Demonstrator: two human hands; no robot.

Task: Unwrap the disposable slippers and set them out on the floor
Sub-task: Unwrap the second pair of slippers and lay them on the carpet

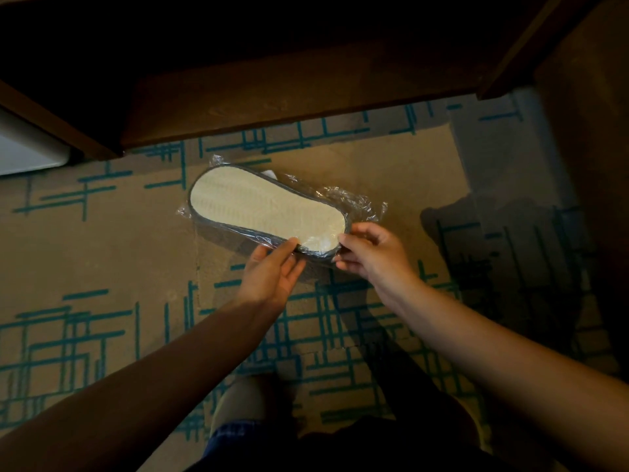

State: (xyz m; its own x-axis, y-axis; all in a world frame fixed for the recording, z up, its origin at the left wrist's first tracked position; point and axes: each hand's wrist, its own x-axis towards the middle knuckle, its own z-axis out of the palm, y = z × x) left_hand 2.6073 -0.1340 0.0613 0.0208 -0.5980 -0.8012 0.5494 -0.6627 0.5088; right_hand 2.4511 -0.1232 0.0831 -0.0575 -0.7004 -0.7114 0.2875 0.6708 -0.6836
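The disposable slippers (262,207) are held above the carpet, stacked sole-up inside a clear plastic wrapper (354,199). The visible sole is cream with a dark grey rim. My left hand (272,270) grips the near edge of the pack by the heel, thumb on top. My right hand (371,252) pinches the heel end and the wrapper there. Crumpled loose plastic sticks out past the heel on the right. The lower slipper is mostly hidden under the top one.
The floor is a tan carpet (102,253) with teal line patterns. A dark wooden shelf or furniture base (289,97) runs across the top. A white object (27,151) sits at the far left. My foot in a light slipper (245,403) stands below.
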